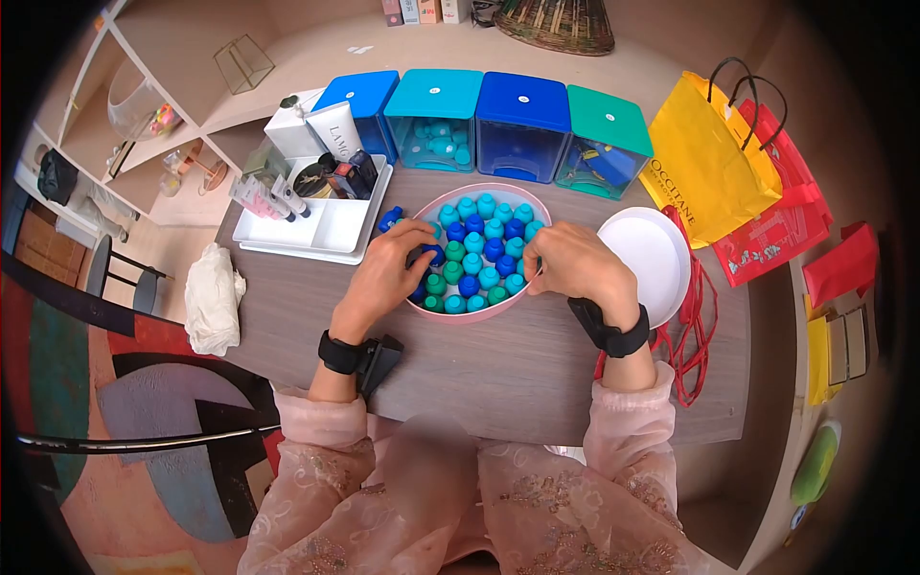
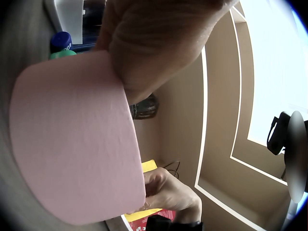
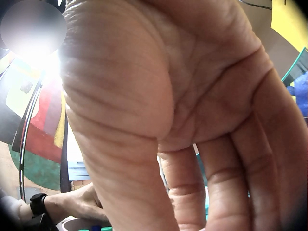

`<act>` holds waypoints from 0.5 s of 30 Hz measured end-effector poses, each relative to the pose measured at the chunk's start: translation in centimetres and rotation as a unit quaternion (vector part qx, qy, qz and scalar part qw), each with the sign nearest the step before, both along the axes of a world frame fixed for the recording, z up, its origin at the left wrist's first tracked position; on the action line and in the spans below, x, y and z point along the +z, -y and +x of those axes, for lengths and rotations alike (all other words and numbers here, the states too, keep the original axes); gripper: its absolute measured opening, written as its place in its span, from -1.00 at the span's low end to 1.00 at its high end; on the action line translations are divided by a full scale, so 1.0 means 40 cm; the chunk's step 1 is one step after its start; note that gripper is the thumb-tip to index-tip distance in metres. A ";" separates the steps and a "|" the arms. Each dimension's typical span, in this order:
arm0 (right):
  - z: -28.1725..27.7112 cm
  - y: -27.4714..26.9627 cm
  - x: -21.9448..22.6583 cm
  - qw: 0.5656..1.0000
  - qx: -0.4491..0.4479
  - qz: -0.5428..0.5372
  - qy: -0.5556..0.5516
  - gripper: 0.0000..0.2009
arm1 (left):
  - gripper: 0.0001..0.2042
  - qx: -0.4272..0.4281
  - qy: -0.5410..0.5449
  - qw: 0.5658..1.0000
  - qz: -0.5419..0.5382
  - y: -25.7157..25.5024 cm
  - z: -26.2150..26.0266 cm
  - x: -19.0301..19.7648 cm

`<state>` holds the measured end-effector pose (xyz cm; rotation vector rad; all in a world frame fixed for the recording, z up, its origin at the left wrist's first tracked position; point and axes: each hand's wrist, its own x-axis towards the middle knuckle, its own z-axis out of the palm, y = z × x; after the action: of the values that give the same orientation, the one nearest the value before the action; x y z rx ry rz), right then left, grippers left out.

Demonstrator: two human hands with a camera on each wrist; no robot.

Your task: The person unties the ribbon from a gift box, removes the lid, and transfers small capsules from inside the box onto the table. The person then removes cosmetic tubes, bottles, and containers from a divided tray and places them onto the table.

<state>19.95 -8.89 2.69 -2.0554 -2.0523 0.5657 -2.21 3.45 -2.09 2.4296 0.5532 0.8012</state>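
A pink oval bowl [image 1: 470, 318] [image 2: 77, 139] holds several small capped bottles in dark blue, turquoise and green. My left hand [image 1: 388, 270] [image 2: 154, 43] reaches over its left rim, thumb and fingers round a dark blue bottle [image 1: 433, 255]. Over at the right rim, my right hand [image 1: 580, 265] [image 2: 171, 192] grips the bowl's edge with curled fingers; its palm and fingers [image 3: 226, 173] fill much of the right wrist view. Another dark blue bottle [image 1: 390, 218] [image 2: 61, 42] lies outside the bowl, beyond the left hand.
Four lidded boxes [image 1: 523, 125] stand in a row behind the bowl. At left are a white tray [image 1: 335, 225] with toiletries and a crumpled white cloth [image 1: 213, 299]. A round white lid [image 1: 644, 264], red cords [image 1: 692, 350], and yellow [image 1: 719, 163] and red bags [image 1: 781, 240] are at right.
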 end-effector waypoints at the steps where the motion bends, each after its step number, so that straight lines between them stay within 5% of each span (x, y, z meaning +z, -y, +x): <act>1: 0.000 0.001 -0.001 1.000 0.000 0.000 0.000 -0.88 | -0.86 0.001 0.005 1.000 0.005 0.000 0.000 0.000; 8: 0.001 0.002 0.000 1.000 0.002 0.010 -0.001 -0.88 | -0.85 0.020 0.030 0.999 -0.036 -0.015 -0.013 0.000; 11: 0.000 0.001 0.001 1.000 0.001 0.008 -0.001 -0.87 | -0.86 0.015 0.212 0.958 -0.194 -0.034 -0.016 -0.012; 15: -0.003 0.003 0.006 1.000 0.001 0.005 -0.001 -0.87 | -0.85 0.089 0.250 0.915 -0.305 -0.059 -0.033 -0.025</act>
<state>19.85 -8.99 2.94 -2.0463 -2.0530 0.5569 -3.52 5.83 -3.08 1.5461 0.6962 1.0846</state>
